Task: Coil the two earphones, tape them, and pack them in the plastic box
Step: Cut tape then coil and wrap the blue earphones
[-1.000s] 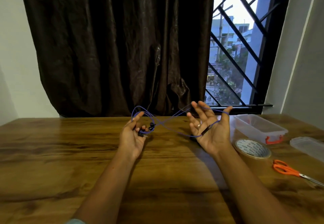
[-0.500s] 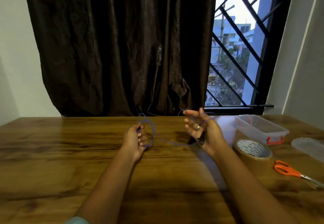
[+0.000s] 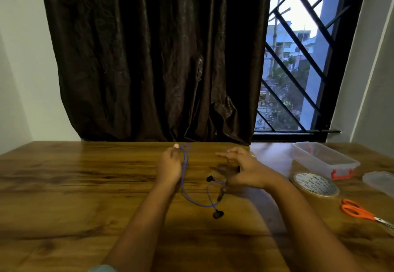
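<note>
At the frame's centre, the left hand [image 3: 169,166] has its fingers curled round loops of the purple earphone cable [image 3: 193,200]. The cable trails down onto the table [image 3: 74,186], with its 2 black buds lying lower centre. The right hand [image 3: 247,170] is blurred, fingers stretched out; I cannot tell whether it grips anything. The plastic box [image 3: 319,165] sits at mid right, above the tape roll [image 3: 315,184].
</note>
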`<state>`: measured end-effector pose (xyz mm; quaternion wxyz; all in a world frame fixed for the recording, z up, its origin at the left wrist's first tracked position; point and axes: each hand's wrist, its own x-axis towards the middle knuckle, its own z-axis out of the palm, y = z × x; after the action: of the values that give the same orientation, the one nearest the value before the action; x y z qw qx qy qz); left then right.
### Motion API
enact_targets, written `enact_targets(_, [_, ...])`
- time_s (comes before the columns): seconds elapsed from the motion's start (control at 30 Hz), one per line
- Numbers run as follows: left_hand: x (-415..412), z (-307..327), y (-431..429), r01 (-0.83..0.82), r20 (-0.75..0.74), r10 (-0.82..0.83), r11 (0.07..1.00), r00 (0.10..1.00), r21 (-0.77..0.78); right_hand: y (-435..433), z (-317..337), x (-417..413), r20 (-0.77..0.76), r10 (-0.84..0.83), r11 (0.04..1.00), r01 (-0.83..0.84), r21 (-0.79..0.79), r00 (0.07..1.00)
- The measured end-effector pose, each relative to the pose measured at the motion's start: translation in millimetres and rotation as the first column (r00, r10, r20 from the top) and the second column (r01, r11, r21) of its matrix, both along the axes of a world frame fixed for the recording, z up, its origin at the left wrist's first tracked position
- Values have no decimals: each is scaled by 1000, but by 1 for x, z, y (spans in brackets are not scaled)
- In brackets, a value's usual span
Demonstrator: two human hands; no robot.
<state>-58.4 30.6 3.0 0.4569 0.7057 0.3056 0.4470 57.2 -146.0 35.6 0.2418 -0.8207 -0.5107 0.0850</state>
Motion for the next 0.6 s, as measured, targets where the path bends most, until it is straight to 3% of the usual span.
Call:
enact_targets(0.07, [-2,-1,-8,-58,-122,92,963,988,262,3,1,-8,-90,36,999,-32,37,995])
enact_targets(0.1, [-1,-1,-12,-70,-171,136,936,976,345,5,0,-13,-34,-25,997,28,77,999])
enact_targets(0.17, [0,0,-20,-106,-204,212,895,956,433,13,0,-26,128,-256,909,194,370,958])
enact_targets(0.2, [0,1,-23,-113,-177,210,891,962,440,17,1,-35,100,-322,832,232,504,941])
enact_targets(0.27, [5,0,-26,-52,-102,96,930,990,365,27,-2,-49,-83,-225,790,231,568,971])
enact_targets(0.33, [10,-4,-29,83,-47,-74,970,996,227,37,-12,-59,-171,-105,867,175,468,980])
enact_targets(0.4, [15,-8,-30,209,43,-211,977,977,52,45,-25,-65,-262,-74,857,196,477,962])
enact_targets(0.5, [17,-8,-28,313,158,-286,932,945,-185,48,-31,-56,-356,-110,782,302,545,928])
enact_targets(0.6, [9,3,-28,471,305,-372,792,876,-387,42,-28,-40,-348,-110,818,283,500,931])
